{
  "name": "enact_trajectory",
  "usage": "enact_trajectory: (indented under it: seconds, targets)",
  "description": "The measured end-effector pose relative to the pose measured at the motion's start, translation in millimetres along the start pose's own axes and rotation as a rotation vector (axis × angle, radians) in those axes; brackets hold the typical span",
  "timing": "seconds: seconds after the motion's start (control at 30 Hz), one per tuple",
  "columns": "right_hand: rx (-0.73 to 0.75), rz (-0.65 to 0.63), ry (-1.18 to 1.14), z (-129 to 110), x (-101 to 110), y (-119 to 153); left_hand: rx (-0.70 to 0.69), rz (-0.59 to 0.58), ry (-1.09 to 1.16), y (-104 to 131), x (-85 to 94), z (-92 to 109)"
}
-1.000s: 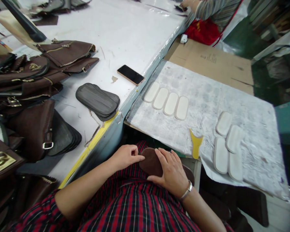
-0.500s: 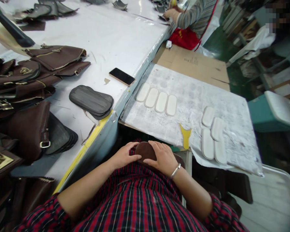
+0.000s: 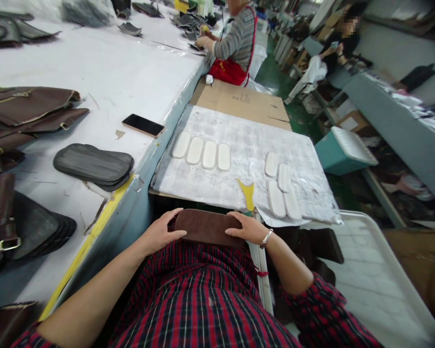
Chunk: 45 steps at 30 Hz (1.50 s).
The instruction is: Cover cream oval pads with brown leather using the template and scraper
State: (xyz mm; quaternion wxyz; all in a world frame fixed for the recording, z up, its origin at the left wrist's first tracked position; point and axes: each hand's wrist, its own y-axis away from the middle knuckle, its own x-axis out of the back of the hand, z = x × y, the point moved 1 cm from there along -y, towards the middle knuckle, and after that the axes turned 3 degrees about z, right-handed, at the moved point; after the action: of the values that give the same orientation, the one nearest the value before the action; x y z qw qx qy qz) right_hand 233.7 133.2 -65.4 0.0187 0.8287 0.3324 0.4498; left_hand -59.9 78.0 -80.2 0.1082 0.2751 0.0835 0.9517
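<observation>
A long brown leather piece with rounded ends [image 3: 207,227] lies across my lap, its flat face turned up. My left hand [image 3: 164,233] grips its left end between thumb and fingers. At the opposite end, my right hand [image 3: 247,229], with a silver bracelet at the wrist, pinches the piece the same way. Just beyond my hands, a yellow forked tool [image 3: 247,194] lies at the near edge of a white-smeared board [image 3: 246,145]. On that board, several white rounded strips [image 3: 209,154] stand in a row, and a looser group of white strips [image 3: 277,194] lies farther right.
On the left table lie a stack of dark grey oval pieces [image 3: 92,164], a phone [image 3: 143,125] and brown leather bag parts [image 3: 29,106]. A white tray [image 3: 369,270] is at my right, a teal bin [image 3: 342,152] behind it. A co-worker [image 3: 235,43] sits ahead.
My hands have moved apart to the two ends of the brown piece, which now shows its full length. The camera view has swung to the right, bringing another person into sight.
</observation>
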Motion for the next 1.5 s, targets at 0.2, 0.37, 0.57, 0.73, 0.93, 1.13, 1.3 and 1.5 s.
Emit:
enact_trajectory:
  seconds: [0.2,0.37,0.57,0.73,0.93,1.13,1.3,1.5]
  targets:
    - [0.091,0.152,0.026,-0.4,-10.0,4.3,-0.339,0.086,-0.395,1.7,-10.6,27.5]
    - [0.177,0.243,0.155,-14.9,-9.0,10.0,-0.435,0.138,-0.457,9.1,-25.0,40.8]
    - [0.213,0.288,0.199,-28.4,-11.3,5.6,0.066,0.32,-0.219,6.5,-7.8,12.9]
    - [0.213,0.263,0.185,-28.5,-16.5,0.0,0.038,0.256,-0.196,7.0,-1.9,11.6]
    - [0.215,0.239,0.133,-28.1,-13.0,-2.6,0.151,0.178,-0.194,2.2,1.1,24.1]
    - [0.233,0.193,0.14,-31.9,-14.9,-8.6,0.178,-0.014,-0.334,-8.7,6.7,34.5]
    - [0.241,0.229,0.149,-32.1,-18.6,-9.7,-0.052,0.008,-0.313,-10.4,-4.3,51.2]
    - [0.252,0.26,0.116,-32.7,-16.6,-10.6,0.125,-0.009,0.309,-21.4,-13.1,82.0]
